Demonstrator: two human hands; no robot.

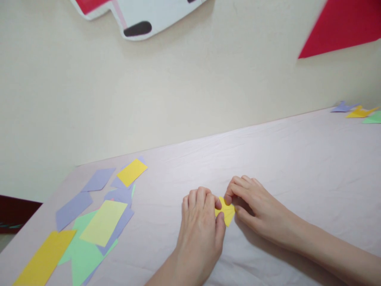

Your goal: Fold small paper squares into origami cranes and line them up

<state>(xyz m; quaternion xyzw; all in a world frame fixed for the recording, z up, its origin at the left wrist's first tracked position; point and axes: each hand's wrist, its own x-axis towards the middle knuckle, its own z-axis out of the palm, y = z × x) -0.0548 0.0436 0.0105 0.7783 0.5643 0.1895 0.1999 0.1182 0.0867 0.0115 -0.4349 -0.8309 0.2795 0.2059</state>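
A small piece of yellow paper with crease lines lies on the cloth-covered surface between my two hands. My left hand rests palm down at its left side, with thumb and forefinger on that edge and the other fingers bent together. From the right, my right hand has its fingertips curled over the top of the paper and its thumb at the right corner. Both hands grip or press the paper, and their fingers cover parts of its edges.
Loose purple, green and yellow paper sheets overlap on the left. Several folded paper shapes stand at the far right by the wall. Above hang a red sheet and a white cutout. The pale cloth has wrinkles.
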